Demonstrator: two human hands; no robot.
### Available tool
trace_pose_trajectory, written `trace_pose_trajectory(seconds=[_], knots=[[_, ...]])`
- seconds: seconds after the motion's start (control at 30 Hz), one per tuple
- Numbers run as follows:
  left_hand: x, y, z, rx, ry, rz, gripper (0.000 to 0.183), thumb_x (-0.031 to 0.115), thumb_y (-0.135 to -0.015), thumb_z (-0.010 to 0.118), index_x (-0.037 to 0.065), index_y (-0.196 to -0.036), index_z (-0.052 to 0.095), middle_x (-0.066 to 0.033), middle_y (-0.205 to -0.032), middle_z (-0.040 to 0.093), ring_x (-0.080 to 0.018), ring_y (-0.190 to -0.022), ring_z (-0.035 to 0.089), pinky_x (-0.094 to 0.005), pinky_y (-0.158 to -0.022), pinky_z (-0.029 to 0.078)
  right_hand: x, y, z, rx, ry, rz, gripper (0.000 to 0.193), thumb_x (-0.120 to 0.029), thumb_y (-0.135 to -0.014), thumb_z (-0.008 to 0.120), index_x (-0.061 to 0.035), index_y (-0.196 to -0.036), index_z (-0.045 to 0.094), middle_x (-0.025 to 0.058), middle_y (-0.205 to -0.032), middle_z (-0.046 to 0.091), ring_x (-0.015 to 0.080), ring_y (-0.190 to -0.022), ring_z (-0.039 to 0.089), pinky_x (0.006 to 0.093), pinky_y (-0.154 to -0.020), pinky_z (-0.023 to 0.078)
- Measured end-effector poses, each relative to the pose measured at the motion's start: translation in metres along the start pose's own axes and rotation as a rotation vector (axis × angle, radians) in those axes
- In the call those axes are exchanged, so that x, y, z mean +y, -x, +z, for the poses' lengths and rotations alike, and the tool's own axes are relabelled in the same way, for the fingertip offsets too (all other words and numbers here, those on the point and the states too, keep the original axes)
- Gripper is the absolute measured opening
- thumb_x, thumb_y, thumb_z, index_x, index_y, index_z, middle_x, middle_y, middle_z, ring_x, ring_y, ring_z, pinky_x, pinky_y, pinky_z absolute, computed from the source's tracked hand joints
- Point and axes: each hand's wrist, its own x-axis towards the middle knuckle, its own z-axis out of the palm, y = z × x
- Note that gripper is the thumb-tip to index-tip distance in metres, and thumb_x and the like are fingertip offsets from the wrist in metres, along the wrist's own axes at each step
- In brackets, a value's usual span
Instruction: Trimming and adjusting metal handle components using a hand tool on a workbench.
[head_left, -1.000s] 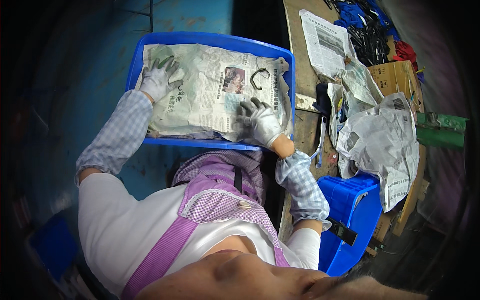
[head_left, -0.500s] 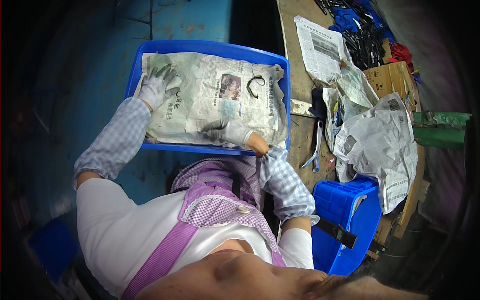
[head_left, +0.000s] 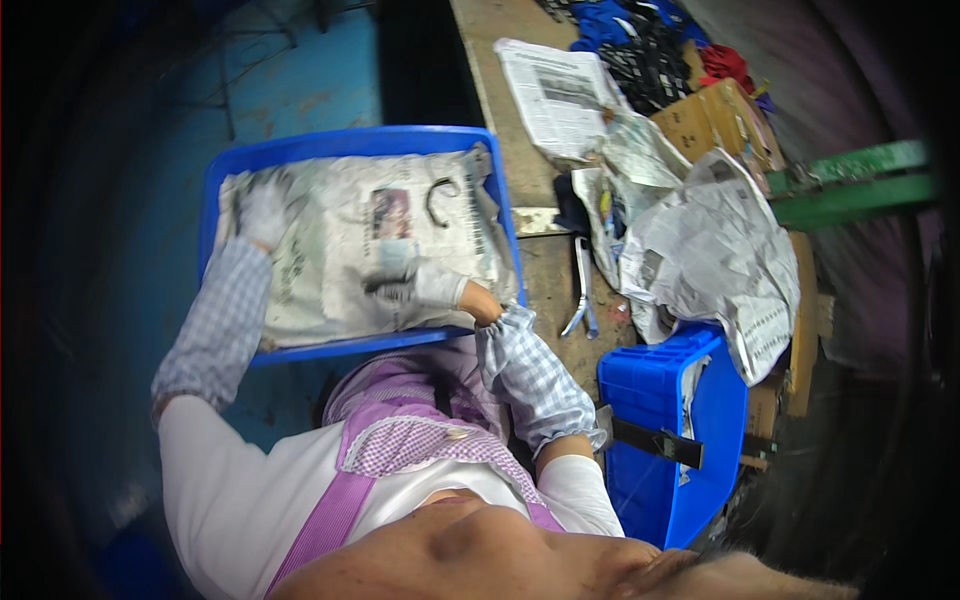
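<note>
Gloved in white with greyish fingers, my left hand (head_left: 266, 213) lies on the left part of a newspaper sheet (head_left: 320, 300), its fingers stretched out but smeared by motion. The sheet lines a blue plastic tray (head_left: 330, 140) in front of me. My right hand (head_left: 428, 284), in a similar glove, rests low on the sheet near the tray's front edge, fingers reaching left and somewhat blurred. Neither hand shows anything held. A small dark curved piece (head_left: 436, 203) sits on the paper, beyond my right hand. What is under the paper is hidden.
To the right, a worktable (head_left: 535, 190) bears crumpled newspaper (head_left: 715, 250), a blue-handled tool (head_left: 580, 290), a cardboard box (head_left: 715, 125) and a pile of black pieces (head_left: 650, 65). A blue bin (head_left: 650, 400) stands by my right elbow. A green bar (head_left: 850, 185) juts in at far right.
The view has turned, so the tray sits further left and lower in the picture. My left hand has shifted slightly over the paper. The dark curved piece remains on the sheet.
</note>
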Motion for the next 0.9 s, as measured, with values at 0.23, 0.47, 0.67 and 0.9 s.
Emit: trace_pose_trajectory(seconds=[0.23, 0.47, 0.67, 0.9], knots=[[0.019, 0.010, 0.002, 0.001, -0.010, -0.157, 0.064, 0.058, -0.097, 0.048, 0.020, -0.148, 0.049, -0.0036, -0.157, 0.041, -0.0326, -0.143, 0.038, -0.0635, -0.114, 0.029, 0.101, 0.003, -0.025, 0.781, 0.978, 0.225, 0.071, -0.054, -0.097, 0.052, -0.0178, -0.155, 0.036, 0.0194, -0.162, 0.030, 0.0492, -0.144, 0.032, 0.0682, -0.115, 0.024], [-0.035, 0.010, 0.050, -0.155, 0.322, -0.254, 0.064, 0.056, -0.098, 0.048, 0.019, -0.150, 0.046, -0.0038, -0.159, 0.039, -0.0345, -0.146, 0.034, -0.0566, -0.116, 0.029, 0.019, 0.103, -0.037, 1.178, 0.184, -0.106, 0.040, -0.028, -0.094, 0.066, -0.0115, -0.130, 0.066, 0.0161, -0.127, 0.067, 0.0318, -0.114, 0.066, 0.0360, -0.097, 0.053], [-0.021, 0.013, 0.034, -0.084, -0.053, -0.215, 0.065, 0.055, -0.100, 0.046, 0.023, -0.156, 0.038, -0.0004, -0.164, 0.029, -0.0343, -0.151, 0.022, -0.0549, -0.121, 0.020, 0.114, 0.219, -0.016, 1.622, 0.465, 0.746, 0.035, -0.024, -0.089, 0.070, -0.0122, -0.122, 0.070, 0.0178, -0.113, 0.071, 0.0343, -0.100, 0.069, 0.0412, -0.087, 0.054], [-0.023, 0.021, 0.030, -0.179, -0.010, -0.254, 0.064, 0.054, -0.101, 0.046, 0.023, -0.156, 0.037, -0.0001, -0.165, 0.027, -0.0341, -0.152, 0.021, -0.0574, -0.120, 0.021, 0.093, 0.174, -0.121, 1.541, 0.814, 0.632, 0.089, -0.049, -0.072, 0.084, -0.0095, -0.144, 0.049, 0.0184, -0.135, 0.060, 0.0386, -0.122, 0.057, 0.0450, -0.103, 0.047]])
